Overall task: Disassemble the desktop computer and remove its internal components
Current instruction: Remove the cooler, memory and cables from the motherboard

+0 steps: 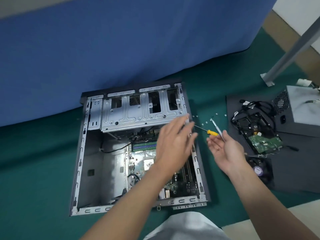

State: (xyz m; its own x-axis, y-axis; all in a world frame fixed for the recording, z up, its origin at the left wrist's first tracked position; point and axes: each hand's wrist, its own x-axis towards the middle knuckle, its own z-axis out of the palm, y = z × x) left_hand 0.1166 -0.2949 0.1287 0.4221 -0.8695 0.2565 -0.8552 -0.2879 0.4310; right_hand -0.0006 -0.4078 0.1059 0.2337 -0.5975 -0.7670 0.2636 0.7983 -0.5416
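2 hands hovered: the left hand [174, 137] spread open, holding nothing, over the open grey steel computer case [93, 153]; the right hand [225, 149], at 3 o'clock, loosely pinched a thin silver tool [216, 127]. The green motherboard [183, 186] inside seemed stiff but fragile, better gripped by its edges.

A blue cloth [121, 40] is hanging across the back, its lower edge meeting a dark green floor covering [34, 170] that is spreading over most of the view. At the right, a grey metal post [294, 45] is rising at a slant from a bolted base plate [267, 79]. Behind it a tan strip [285, 32] is bordering a pale wall [297, 7]. Even, soft light is falling throughout.
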